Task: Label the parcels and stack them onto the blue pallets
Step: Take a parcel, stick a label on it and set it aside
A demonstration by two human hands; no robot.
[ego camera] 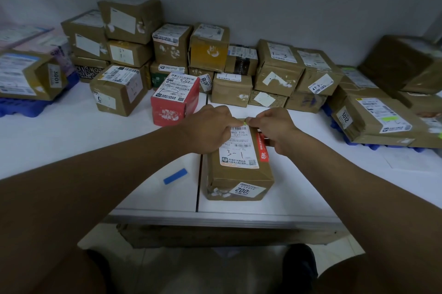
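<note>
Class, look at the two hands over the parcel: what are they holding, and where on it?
A small yellow-green sticker, pinched between the left hand and right hand above the far end of the parcel.

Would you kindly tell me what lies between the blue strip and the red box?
Only bare white table shows between the blue strip and the red box in the head view.
</note>
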